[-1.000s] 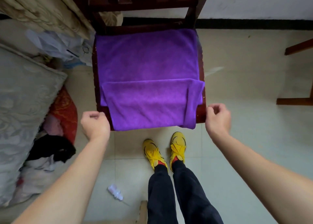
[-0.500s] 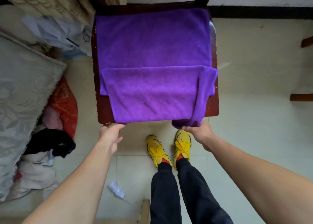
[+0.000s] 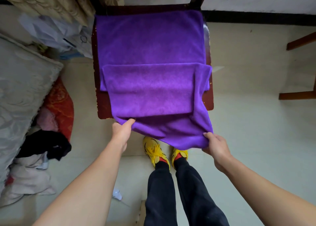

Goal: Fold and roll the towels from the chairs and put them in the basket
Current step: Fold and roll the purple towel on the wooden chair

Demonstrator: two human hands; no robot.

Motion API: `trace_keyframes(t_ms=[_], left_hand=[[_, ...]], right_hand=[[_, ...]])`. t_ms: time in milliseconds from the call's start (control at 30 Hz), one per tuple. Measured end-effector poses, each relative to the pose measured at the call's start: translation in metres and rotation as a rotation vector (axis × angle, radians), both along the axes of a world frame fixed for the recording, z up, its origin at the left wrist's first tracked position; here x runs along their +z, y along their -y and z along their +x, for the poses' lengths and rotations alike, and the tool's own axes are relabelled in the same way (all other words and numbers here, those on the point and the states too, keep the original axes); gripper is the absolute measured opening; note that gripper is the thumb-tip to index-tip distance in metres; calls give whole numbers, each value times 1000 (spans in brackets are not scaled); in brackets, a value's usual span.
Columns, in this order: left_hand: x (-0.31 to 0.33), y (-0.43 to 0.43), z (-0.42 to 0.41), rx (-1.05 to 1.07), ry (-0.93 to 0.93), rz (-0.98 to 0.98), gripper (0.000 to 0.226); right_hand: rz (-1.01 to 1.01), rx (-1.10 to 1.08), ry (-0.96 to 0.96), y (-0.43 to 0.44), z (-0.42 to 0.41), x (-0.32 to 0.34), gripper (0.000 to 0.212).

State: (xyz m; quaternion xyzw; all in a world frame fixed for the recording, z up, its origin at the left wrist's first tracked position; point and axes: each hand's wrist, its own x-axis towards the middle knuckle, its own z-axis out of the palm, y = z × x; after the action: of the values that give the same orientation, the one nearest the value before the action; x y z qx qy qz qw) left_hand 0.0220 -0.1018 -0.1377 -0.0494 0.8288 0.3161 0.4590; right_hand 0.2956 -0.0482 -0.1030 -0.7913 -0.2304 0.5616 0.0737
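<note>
A purple towel [image 3: 150, 54] lies spread over the seat of a dark red wooden chair [image 3: 209, 99], with a folded band across its front half. The towel's near edge hangs off the seat front, lifted toward me. My left hand [image 3: 122, 129] pinches that edge at its left corner. My right hand [image 3: 215, 147] pinches the right corner, lower and nearer to me. No basket is in view.
A grey cushion [image 3: 22, 92], a red cloth [image 3: 59, 102] and a pile of clothes [image 3: 34, 157] lie on the floor to the left. Another chair's legs [image 3: 297, 94] stand at the right. My yellow shoes [image 3: 156, 151] are just below the seat front.
My hands came in from beside the seat corners to the towel's hanging front edge, took hold of both corners and pulled the edge out toward me.
</note>
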Motion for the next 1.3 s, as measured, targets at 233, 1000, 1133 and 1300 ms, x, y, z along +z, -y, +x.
trace_keyframes(t_ms=[233, 1000, 1133, 1300], left_hand=[[66, 41, -7, 84, 171, 9, 22], [221, 111, 14, 120, -15, -12, 21], [260, 132, 14, 157, -19, 26, 25], [293, 147, 14, 108, -88, 10, 23]], right_hand=[[84, -112, 43, -6, -3, 51, 23], [331, 271, 82, 8, 17, 211, 17], [298, 219, -2, 28, 18, 245, 13], [179, 154, -95, 48, 20, 274, 24]])
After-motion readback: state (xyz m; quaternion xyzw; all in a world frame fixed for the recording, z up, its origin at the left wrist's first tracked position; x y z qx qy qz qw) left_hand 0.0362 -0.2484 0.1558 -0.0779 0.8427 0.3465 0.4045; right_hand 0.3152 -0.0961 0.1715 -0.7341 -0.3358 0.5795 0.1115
